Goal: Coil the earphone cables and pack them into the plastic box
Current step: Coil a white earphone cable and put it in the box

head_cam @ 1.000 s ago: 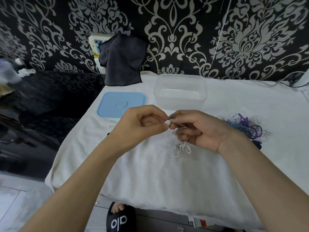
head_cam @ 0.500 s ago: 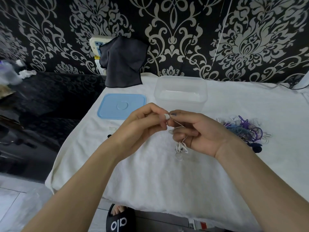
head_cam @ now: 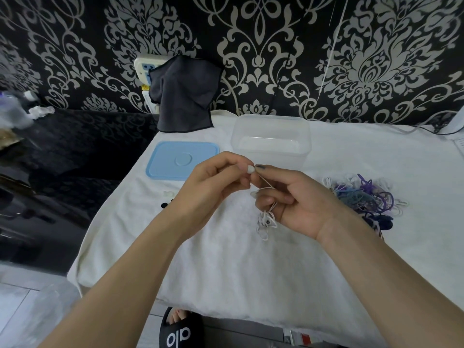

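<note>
White-towelled table (head_cam: 226, 259) against damask wallpaper; left hand (head_cam: 208, 189) and right hand (head_cam: 298, 204) pinch a white earphone cable (head_cam: 266, 219), dangling vertically.

A wide stretch of bare white cloth on the counter (head_cam: 226, 267) is left free in the lower centre of the frame. The upper centre is blocked by the plastic box (head_cam: 270, 139), with the blue lid (head_cam: 182, 160) lying flat just to its left. The right side is taken up by a tangle of cables (head_cam: 366, 197). A dark cloth (head_cam: 184, 96) hangs at the upper-left edge.
</note>
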